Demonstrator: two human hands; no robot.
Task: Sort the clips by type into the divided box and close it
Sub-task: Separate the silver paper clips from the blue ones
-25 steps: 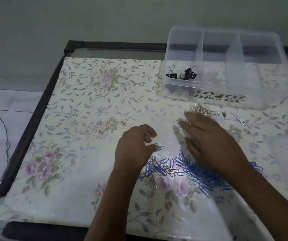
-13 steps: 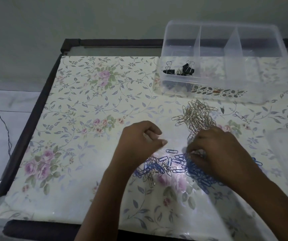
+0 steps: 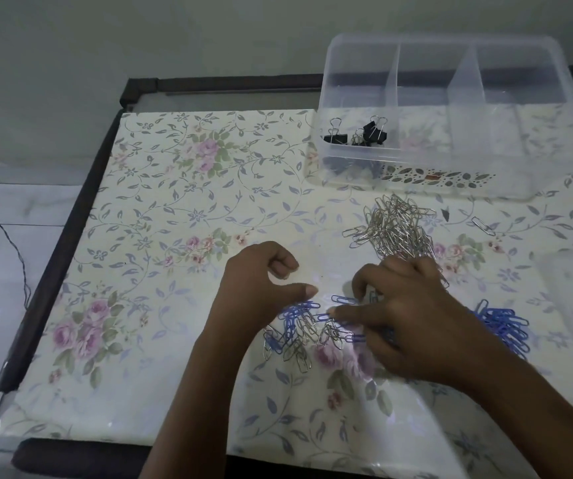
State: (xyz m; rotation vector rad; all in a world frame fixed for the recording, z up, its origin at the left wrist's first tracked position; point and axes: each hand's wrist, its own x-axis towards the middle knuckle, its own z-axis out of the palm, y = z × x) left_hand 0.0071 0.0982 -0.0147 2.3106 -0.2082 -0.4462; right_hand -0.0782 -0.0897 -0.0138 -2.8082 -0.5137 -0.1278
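- Box [image 3: 416,160] at the far right of the cloth [image 3: 160,209], top open, binder clips [image 3: 364,133] down in its left bay.
- Silver pile [image 3: 395,229] sits just in front of the box and blue pile [image 3: 502,326] near the right edge. These look like staging heaps, so each kind can go into a bay in one scoop.
- Mixed pile [image 3: 299,333] lies between the hands, blue and silver tangled. That is the job in hand.
- Right hand [image 3: 416,319] is spread over the clips with nothing gripped. Its index finger [image 3: 350,314] lies straight across a blue clip, placed to drag it clear of the tangle, I'd judge.
- Left hand [image 3: 257,292] is at the mixed pile's left edge, fingers curled in, thumb out. Whether a clip sits inside that curl, I cannot tell.
- Stray clip [image 3: 483,225] lies alone, right of the silver pile.
- Every paper clip in view is on the cloth and none is boxed, so closing looks a long way off.
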